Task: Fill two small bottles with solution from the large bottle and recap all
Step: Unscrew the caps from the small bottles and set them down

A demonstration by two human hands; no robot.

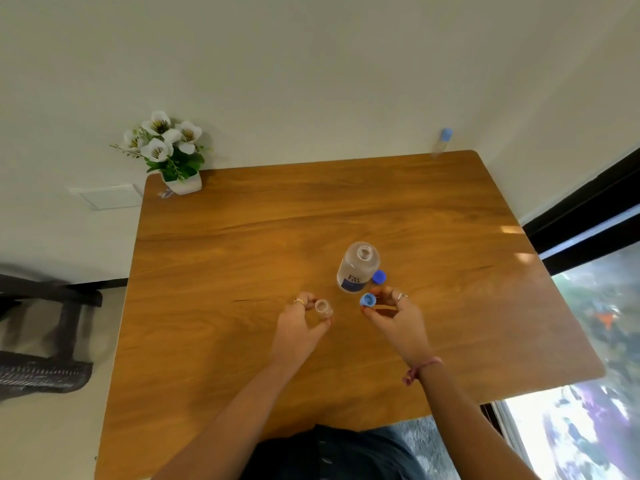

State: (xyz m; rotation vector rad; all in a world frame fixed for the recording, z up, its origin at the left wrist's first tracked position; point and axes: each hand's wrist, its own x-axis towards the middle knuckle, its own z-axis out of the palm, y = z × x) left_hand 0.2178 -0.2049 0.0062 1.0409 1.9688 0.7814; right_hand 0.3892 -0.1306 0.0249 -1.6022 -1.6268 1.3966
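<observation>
- Steadying a small clear bottle (323, 307) upright on the wooden table (242, 244), the left hand (298, 326) has its fingers curled round the body, which keeps the uncapped mouth level, likely for filling or capping.
- Pinched between the right hand's (394, 315) thumb and fingertips is a small blue cap (367, 300), hollow side turned up, held just beside that bottle.
- Just beyond both hands stands the large bottle (358, 266), open-necked, clear and round-shouldered with a dark blue label; its larger blue cap (379, 277) lies on the table against its right side, within easy reach.
- At the far right corner stands a second small bottle (441, 143), slim, clear, blue-capped, well apart from the work.
- White artificial flowers (166, 143) in a square white pot occupy the far left corner.
</observation>
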